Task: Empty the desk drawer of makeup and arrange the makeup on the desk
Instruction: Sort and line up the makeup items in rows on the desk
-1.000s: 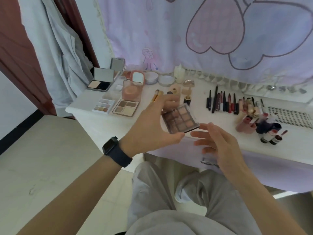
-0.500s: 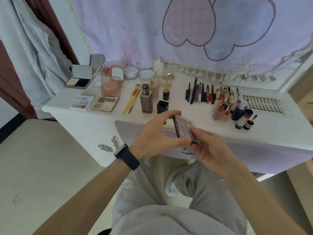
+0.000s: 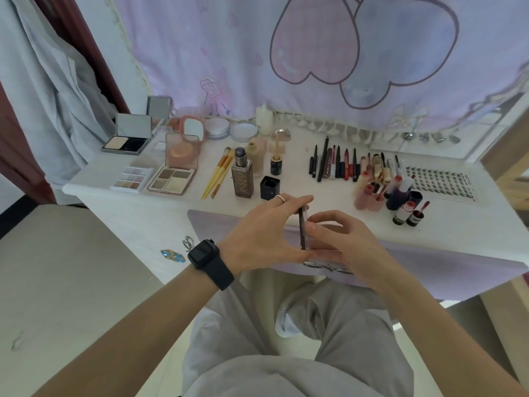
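Currently eyeshadow palette [image 3: 302, 227] stands edge-on, long axis upright, pinched by left grip [image 3: 266, 233] and right grip [image 3: 340, 242] together, near side of foundation bottle [image 3: 242, 179]; bench [image 3: 458, 224] lies ahead.

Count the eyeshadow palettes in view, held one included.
3: white palette at the desk's left front; four-pan palette right of it; third palette edge-on between left hand and right hand. Compacts behind may hide more.

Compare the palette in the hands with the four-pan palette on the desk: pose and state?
Pose: the held palette stands on edge, edge-on to the camera; the four-pan palette lies flat. Support: left hand and right hand pinch the held palette; the four-pan palette rests untouched on the desk. State: the four-pan palette's pans show; the held palette's do not. Both are thin.
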